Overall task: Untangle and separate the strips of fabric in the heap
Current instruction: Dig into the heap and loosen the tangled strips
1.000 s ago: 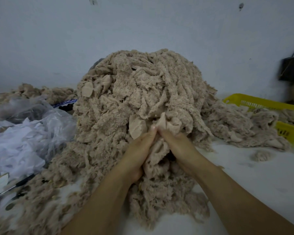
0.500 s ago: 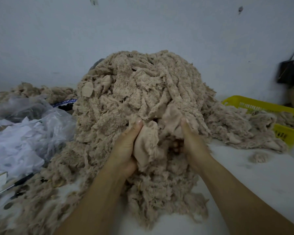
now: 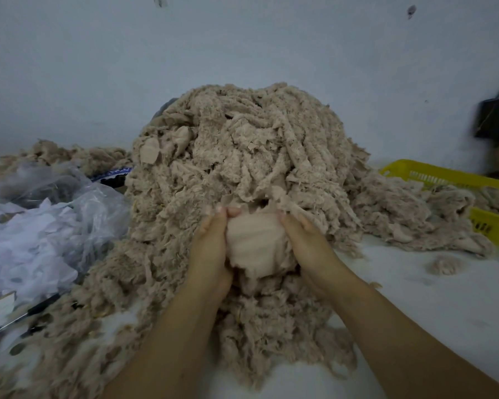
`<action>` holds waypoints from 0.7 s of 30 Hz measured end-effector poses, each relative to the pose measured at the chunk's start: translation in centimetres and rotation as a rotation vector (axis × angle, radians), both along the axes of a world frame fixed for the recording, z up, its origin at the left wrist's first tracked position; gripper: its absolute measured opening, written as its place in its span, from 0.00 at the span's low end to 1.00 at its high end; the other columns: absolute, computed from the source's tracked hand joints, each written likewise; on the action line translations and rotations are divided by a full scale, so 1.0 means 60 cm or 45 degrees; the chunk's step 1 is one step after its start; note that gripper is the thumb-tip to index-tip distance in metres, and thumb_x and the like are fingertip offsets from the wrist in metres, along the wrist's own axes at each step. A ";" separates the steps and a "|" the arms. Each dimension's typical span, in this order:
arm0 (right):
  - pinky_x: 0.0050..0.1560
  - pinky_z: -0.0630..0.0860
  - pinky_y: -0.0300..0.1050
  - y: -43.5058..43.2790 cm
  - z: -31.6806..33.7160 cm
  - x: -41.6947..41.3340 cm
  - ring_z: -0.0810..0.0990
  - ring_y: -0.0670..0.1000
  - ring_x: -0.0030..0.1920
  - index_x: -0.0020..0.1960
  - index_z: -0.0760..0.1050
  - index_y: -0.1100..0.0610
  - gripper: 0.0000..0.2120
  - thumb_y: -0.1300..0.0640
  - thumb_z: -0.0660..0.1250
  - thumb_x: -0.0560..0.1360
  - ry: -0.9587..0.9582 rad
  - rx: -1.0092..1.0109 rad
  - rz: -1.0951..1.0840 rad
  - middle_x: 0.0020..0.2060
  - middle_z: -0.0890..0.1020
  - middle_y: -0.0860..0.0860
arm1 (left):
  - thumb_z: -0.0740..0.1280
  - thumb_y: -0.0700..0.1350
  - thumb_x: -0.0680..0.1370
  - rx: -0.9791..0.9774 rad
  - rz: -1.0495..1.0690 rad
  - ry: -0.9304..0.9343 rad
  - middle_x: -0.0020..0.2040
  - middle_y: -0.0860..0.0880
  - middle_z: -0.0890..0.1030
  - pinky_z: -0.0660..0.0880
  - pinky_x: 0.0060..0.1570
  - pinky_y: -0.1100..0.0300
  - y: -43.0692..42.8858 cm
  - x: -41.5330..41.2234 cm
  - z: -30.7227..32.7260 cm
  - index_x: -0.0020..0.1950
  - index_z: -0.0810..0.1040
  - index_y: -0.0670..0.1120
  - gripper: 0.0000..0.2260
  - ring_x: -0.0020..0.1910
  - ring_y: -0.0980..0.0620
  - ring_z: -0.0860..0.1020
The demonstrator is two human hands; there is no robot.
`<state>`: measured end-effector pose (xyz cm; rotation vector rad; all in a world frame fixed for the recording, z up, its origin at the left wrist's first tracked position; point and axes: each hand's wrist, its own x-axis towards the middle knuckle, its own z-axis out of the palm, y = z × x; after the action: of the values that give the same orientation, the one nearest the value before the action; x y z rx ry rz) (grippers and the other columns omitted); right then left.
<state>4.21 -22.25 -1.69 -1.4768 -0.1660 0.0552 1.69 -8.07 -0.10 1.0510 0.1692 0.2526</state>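
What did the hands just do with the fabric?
The hands moved apart: the left hand went left, the right hand right, spreading the smooth fabric piece they grip. The heap, yellow basket and white scraps stayed put.

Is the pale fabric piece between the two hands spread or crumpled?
Mostly spread: left hand and right hand grip the pale piece by its sides; a broad smooth face shows between them.

Yellow basket (image 3: 444, 176) partly under fabric heap (image 3: 242, 154)
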 end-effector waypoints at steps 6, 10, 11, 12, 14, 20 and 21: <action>0.61 0.78 0.54 -0.021 0.014 0.019 0.83 0.56 0.56 0.69 0.72 0.52 0.21 0.45 0.64 0.80 0.181 0.381 -0.146 0.59 0.82 0.57 | 0.53 0.51 0.86 -0.304 0.043 -0.074 0.26 0.52 0.69 0.59 0.18 0.68 0.033 0.016 -0.004 0.50 0.74 0.42 0.16 0.19 0.59 0.61; 0.48 0.83 0.50 -0.015 0.021 0.016 0.85 0.54 0.50 0.54 0.79 0.52 0.10 0.48 0.62 0.81 0.155 0.507 -0.238 0.52 0.84 0.58 | 0.53 0.51 0.86 -0.560 0.054 -0.050 0.28 0.52 0.72 0.65 0.20 0.69 0.037 0.022 -0.005 0.50 0.74 0.42 0.16 0.21 0.59 0.66; 0.41 0.82 0.45 -0.019 0.022 0.021 0.86 0.51 0.46 0.53 0.79 0.53 0.11 0.49 0.61 0.82 0.130 0.571 -0.279 0.47 0.86 0.55 | 0.52 0.51 0.86 -0.666 0.074 -0.064 0.28 0.51 0.72 0.65 0.20 0.69 0.044 0.023 -0.005 0.49 0.73 0.42 0.17 0.21 0.59 0.67; 0.38 0.81 0.43 -0.028 0.025 0.023 0.86 0.49 0.43 0.52 0.78 0.54 0.11 0.51 0.60 0.83 0.123 0.650 -0.334 0.44 0.87 0.53 | 0.52 0.51 0.86 -0.759 0.109 -0.075 0.29 0.51 0.71 0.66 0.20 0.70 0.053 0.024 -0.005 0.49 0.73 0.42 0.17 0.20 0.60 0.68; 0.40 0.82 0.47 -0.055 0.032 0.032 0.86 0.49 0.42 0.53 0.77 0.53 0.10 0.51 0.58 0.83 0.151 0.728 -0.455 0.45 0.86 0.52 | 0.52 0.51 0.86 -0.830 0.182 -0.090 0.33 0.49 0.75 0.70 0.23 0.70 0.068 0.023 -0.004 0.53 0.74 0.41 0.17 0.22 0.59 0.73; 0.55 0.80 0.50 -0.028 0.017 0.019 0.84 0.50 0.54 0.64 0.76 0.53 0.18 0.44 0.64 0.80 0.059 0.490 -0.189 0.53 0.85 0.50 | 0.61 0.65 0.76 -0.089 -0.313 -0.083 0.65 0.45 0.77 0.79 0.59 0.53 0.008 0.002 0.005 0.74 0.66 0.53 0.30 0.56 0.50 0.83; 0.58 0.78 0.51 -0.019 0.014 0.015 0.84 0.50 0.56 0.64 0.77 0.52 0.19 0.42 0.65 0.78 0.029 0.419 -0.135 0.55 0.85 0.50 | 0.61 0.67 0.74 0.179 -0.379 -0.079 0.62 0.47 0.80 0.76 0.63 0.52 -0.007 -0.006 0.004 0.69 0.73 0.50 0.30 0.58 0.53 0.82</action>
<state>5.08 -23.36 -0.86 -1.1540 -0.0737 -0.0399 1.31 -8.51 0.17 1.1905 -0.0623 0.0274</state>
